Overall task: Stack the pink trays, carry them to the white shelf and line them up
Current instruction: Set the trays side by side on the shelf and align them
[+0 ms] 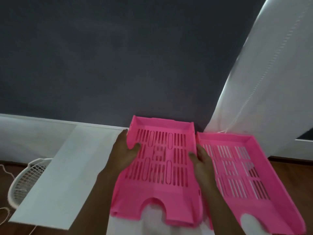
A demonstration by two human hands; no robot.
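Observation:
A stack of pink slotted trays (pixel 159 184) sits on the white shelf top (pixel 55 175) against the dark wall. My left hand (pixel 124 151) grips its left rim, thumb inside the tray. My right hand (pixel 199 156) grips its right rim, thumb inside too. One single pink tray (pixel 245 175) lies flat just to the right, its left wall touching the stack. Its slots show the white surface underneath. How many trays the stack holds I cannot tell.
A white mesh basket (pixel 25 182) stands on the brown floor at the lower left, beside a loose cord (pixel 6 168). A white curtain (pixel 271 73) hangs at the right. The shelf's left edge runs diagonally near the basket.

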